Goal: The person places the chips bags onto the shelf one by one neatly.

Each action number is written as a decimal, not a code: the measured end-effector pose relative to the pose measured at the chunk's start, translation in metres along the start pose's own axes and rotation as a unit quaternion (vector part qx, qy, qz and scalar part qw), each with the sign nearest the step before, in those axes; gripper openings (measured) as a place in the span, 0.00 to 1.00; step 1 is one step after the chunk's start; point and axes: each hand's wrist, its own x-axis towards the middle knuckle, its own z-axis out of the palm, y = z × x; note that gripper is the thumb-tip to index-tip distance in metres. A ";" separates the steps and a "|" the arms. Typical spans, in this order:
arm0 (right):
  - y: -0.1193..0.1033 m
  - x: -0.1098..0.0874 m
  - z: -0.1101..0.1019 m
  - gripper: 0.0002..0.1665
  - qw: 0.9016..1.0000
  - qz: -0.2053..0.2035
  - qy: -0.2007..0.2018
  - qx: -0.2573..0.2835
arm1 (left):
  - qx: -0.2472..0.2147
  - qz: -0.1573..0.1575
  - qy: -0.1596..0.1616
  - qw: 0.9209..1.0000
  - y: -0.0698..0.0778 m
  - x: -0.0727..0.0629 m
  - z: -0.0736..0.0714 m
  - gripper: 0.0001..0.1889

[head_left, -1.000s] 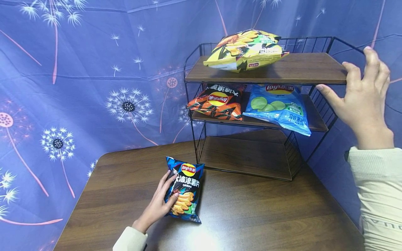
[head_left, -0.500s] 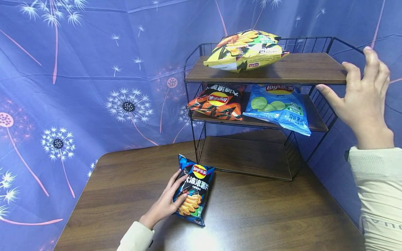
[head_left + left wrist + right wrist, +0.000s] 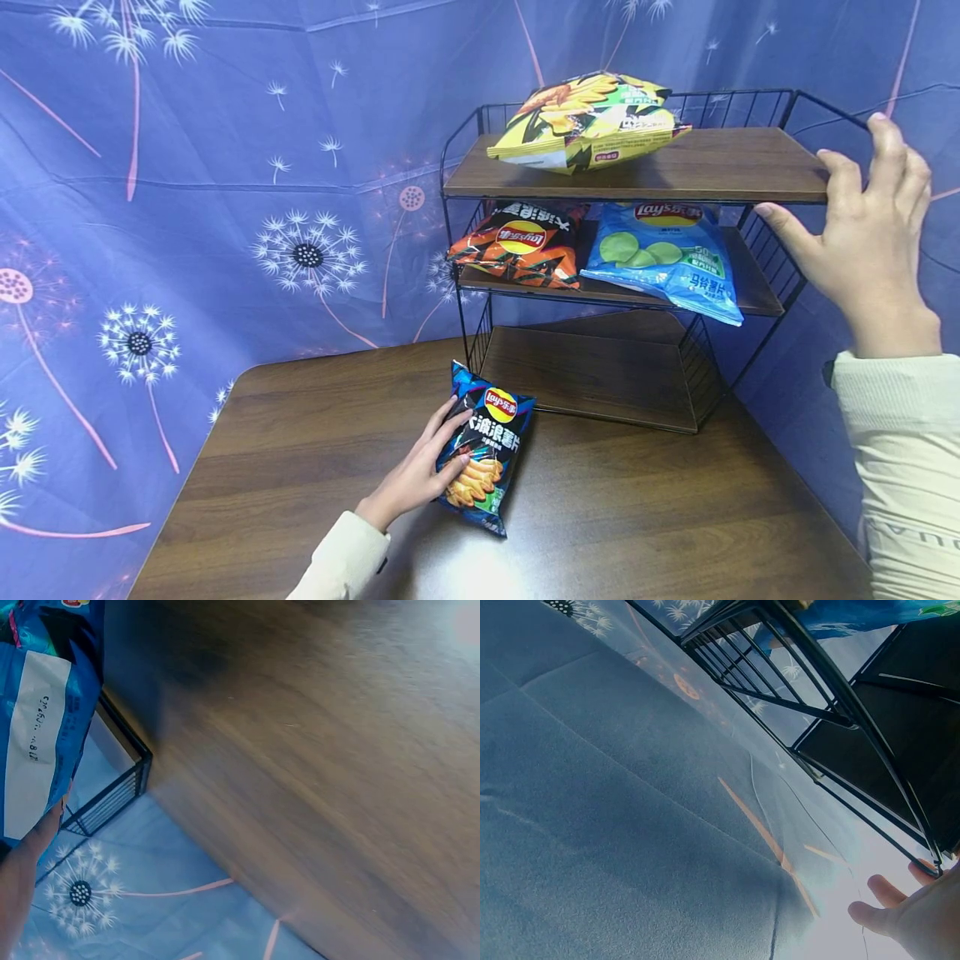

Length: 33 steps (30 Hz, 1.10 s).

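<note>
A dark blue bag of Lay's potato chips (image 3: pixel 491 450) is tilted in front of the rack's lower left corner. My left hand (image 3: pixel 412 479) grips its left side, thumb across the front. In the left wrist view, the bag (image 3: pixel 49 727) shows its side with a white printed strip; most of that hand is out of frame. My right hand (image 3: pixel 873 237) holds the top right front corner of the wire shelf rack (image 3: pixel 750 162), thumb by the front edge and fingers over the side. The right wrist view catches its fingers beside the black frame (image 3: pixel 862 735).
On the top shelf lies a yellow chip bag (image 3: pixel 588 121). The middle shelf carries an orange-black bag (image 3: pixel 525 242) and a light blue bag (image 3: pixel 663 258) overhanging its front edge. Below is the bottom shelf (image 3: pixel 585 371). A brown table (image 3: pixel 660 500) supports the rack, before a blue dandelion curtain (image 3: pixel 187 250).
My left hand has carried the dark blue chip bag rightward, closer to the rack's lower front, and the bag has tilted a little. The right hand has stayed at the rack's corner.
</note>
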 end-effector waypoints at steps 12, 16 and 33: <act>-0.001 0.000 0.000 0.57 1.000 0.006 -0.002 -0.001 | -0.010 0.017 -0.005 1.000 0.002 0.024 0.009 0.31; -0.001 -0.001 0.000 0.58 1.000 0.003 0.000 -0.002 | -0.019 0.016 -0.006 1.000 0.002 0.033 0.013 0.31; -0.001 0.000 0.000 0.58 1.000 0.017 -0.017 -0.006 | -0.074 -0.067 0.058 0.993 -0.006 0.060 0.043 0.30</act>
